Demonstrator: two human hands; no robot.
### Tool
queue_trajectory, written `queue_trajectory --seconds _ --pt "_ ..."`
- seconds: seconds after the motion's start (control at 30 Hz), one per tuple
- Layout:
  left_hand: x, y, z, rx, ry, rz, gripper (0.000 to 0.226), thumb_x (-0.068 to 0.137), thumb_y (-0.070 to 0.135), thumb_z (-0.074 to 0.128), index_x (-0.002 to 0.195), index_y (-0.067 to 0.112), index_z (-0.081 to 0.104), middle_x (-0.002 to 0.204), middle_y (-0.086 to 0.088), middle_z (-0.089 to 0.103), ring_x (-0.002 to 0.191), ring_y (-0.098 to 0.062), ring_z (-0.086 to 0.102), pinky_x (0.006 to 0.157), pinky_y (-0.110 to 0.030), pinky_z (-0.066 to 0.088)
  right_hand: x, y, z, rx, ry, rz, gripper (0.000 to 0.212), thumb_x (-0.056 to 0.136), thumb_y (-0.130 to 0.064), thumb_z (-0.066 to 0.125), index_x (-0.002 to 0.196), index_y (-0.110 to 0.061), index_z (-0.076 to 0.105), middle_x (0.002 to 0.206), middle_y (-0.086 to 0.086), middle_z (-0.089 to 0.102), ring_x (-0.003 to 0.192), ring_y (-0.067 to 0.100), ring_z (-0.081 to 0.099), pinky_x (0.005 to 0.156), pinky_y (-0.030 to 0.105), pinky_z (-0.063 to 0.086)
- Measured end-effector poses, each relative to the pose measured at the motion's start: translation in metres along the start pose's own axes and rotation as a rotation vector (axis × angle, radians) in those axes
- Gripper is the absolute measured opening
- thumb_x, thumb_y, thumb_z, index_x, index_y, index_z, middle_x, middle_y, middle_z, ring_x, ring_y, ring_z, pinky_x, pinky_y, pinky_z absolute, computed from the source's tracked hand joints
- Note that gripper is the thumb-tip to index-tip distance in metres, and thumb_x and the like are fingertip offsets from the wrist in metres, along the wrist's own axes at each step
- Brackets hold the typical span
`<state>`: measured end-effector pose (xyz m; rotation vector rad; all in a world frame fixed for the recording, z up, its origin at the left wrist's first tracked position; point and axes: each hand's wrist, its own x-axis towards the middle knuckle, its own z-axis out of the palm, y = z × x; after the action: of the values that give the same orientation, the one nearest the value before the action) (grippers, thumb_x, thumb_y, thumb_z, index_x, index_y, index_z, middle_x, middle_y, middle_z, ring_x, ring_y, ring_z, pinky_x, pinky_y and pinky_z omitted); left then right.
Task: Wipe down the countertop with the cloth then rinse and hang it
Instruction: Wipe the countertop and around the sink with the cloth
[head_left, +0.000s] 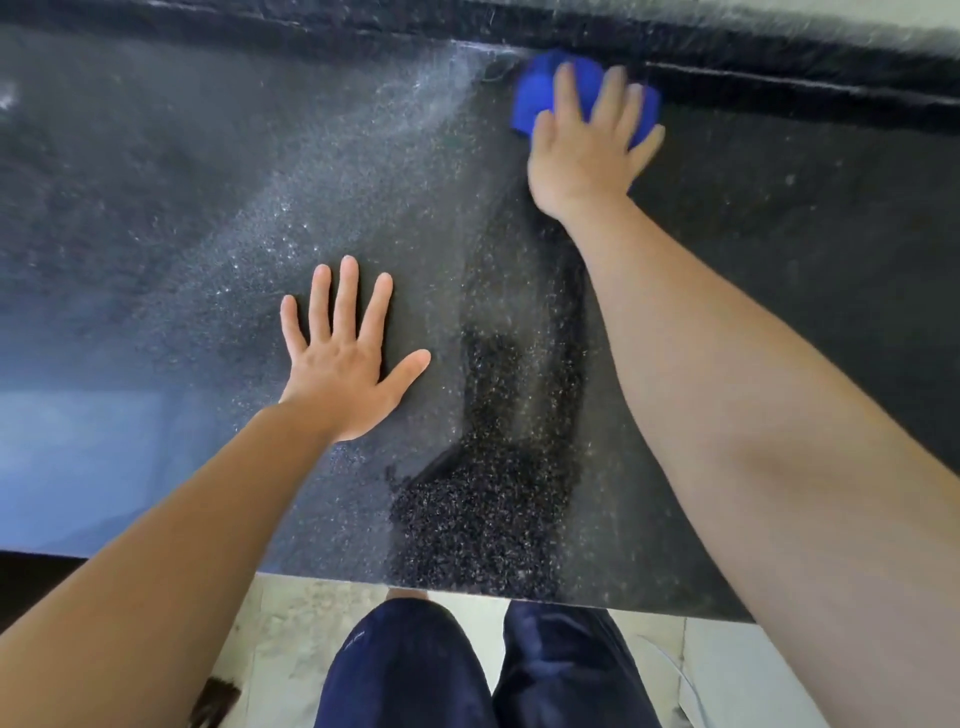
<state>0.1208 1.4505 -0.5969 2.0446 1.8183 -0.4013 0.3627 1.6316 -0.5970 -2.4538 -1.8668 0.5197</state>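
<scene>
A dark speckled stone countertop fills the view. A bunched blue cloth lies at the far edge, right against the raised back lip. My right hand presses flat on top of the cloth, fingers spread over it, arm stretched far forward; the hand and cloth are blurred. My left hand rests palm down on the counter nearer to me, fingers apart, holding nothing. A wet darker streak runs from the counter's near edge up toward the cloth.
A black raised back ledge runs along the far side. The counter's front edge is just above my legs in dark blue trousers. Pale tiled floor shows below.
</scene>
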Motion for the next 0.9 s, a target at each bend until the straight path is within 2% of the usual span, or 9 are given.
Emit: queue_trajectory --seconds 0.07,0.17,0.23,0.33,0.37,0.5,0.57,0.7,0.9 --pt "0.001 0.000 0.000 0.008 0.005 -0.001 0.087 0.088 0.079 0.008 0.155 0.029 -0.017 0.162 -0.002 -0.028 0.148 -0.026 -0.027 0.119 -0.058 -0.012 -0.021 -0.008 0.007 -0.074 -0.081 -0.309 0.053 0.105 -0.046 0.023 0.157 -0.039 0.014 0.167 0.009 -0.001 0.153 0.032 -0.003 0.119 0.062 0.000" --pt "0.000 0.001 0.000 -0.014 0.002 -0.008 0.089 0.086 0.081 0.007 0.156 0.030 -0.013 0.163 -0.002 -0.024 0.149 -0.025 -0.024 0.119 -0.057 -0.011 -0.059 0.021 0.013 -0.137 -0.151 -0.741 0.051 0.105 -0.047 0.030 0.155 -0.037 0.027 0.166 0.008 0.010 0.153 0.031 0.007 0.120 0.059 0.004" --pt "0.000 0.000 -0.005 -0.050 0.033 0.011 0.089 0.088 0.080 0.019 0.158 0.029 -0.002 0.165 -0.004 -0.014 0.151 -0.027 -0.015 0.119 -0.058 -0.007 -0.073 0.060 0.015 -0.159 -0.124 -0.837 0.051 0.104 -0.050 0.032 0.153 -0.034 0.034 0.165 0.008 0.018 0.152 0.030 0.014 0.120 0.054 0.008" --pt "0.006 -0.018 -0.021 -0.059 0.179 0.080 0.086 0.085 0.075 0.045 0.154 0.026 0.027 0.163 -0.010 0.014 0.150 -0.032 0.010 0.119 -0.060 0.005 -0.066 0.114 0.004 -0.147 -0.076 -0.590 0.055 0.101 -0.054 0.033 0.153 -0.035 0.034 0.165 0.009 0.018 0.151 0.033 0.017 0.119 0.057 0.013" --pt "0.010 -0.027 -0.029 -0.048 0.223 0.068 0.090 0.082 0.078 0.049 0.152 0.025 0.031 0.162 -0.011 0.018 0.148 -0.033 0.014 0.118 -0.060 0.007 -0.059 0.123 -0.002 -0.129 -0.067 -0.474 0.056 0.100 -0.055 0.032 0.153 -0.036 0.031 0.165 0.010 0.016 0.151 0.033 0.015 0.119 0.058 0.012" --pt "0.040 -0.070 -0.056 -0.110 0.151 -0.191 0.126 0.062 0.092 0.051 0.158 0.021 0.009 0.166 -0.004 -0.006 0.152 -0.027 -0.005 0.119 -0.058 0.002 -0.037 0.110 -0.014 -0.046 -0.084 -0.129 0.055 0.103 -0.052 0.031 0.156 -0.040 0.021 0.167 0.006 0.003 0.153 0.026 -0.001 0.122 0.052 -0.001" --pt "0.052 -0.079 -0.061 -0.142 0.075 -0.234 0.134 0.055 0.096 0.049 0.159 0.023 0.004 0.166 0.002 -0.008 0.153 -0.021 -0.009 0.120 -0.059 0.002 -0.030 0.090 -0.010 -0.038 -0.055 -0.018 0.055 0.104 -0.051 0.027 0.157 -0.041 0.015 0.167 0.006 0.000 0.153 0.025 -0.005 0.122 0.052 -0.003" --pt "0.059 -0.082 -0.058 -0.165 0.055 -0.218 0.135 0.053 0.097 0.049 0.158 0.026 0.004 0.166 0.004 -0.007 0.152 -0.019 -0.010 0.121 -0.058 0.001 -0.009 0.036 0.000 -0.018 0.047 0.142 0.056 0.104 -0.051 0.020 0.157 -0.039 0.011 0.167 0.007 0.001 0.154 0.027 -0.003 0.121 0.055 -0.001" --pt "0.061 -0.083 -0.059 -0.167 0.051 -0.216 0.135 0.052 0.098 0.049 0.158 0.029 0.002 0.166 0.005 -0.008 0.152 -0.018 -0.012 0.120 -0.058 0.000 0.011 -0.067 0.024 -0.011 0.092 0.212 0.058 0.104 -0.048 0.019 0.159 -0.031 0.008 0.167 0.010 0.001 0.153 0.031 -0.003 0.120 0.059 0.000"
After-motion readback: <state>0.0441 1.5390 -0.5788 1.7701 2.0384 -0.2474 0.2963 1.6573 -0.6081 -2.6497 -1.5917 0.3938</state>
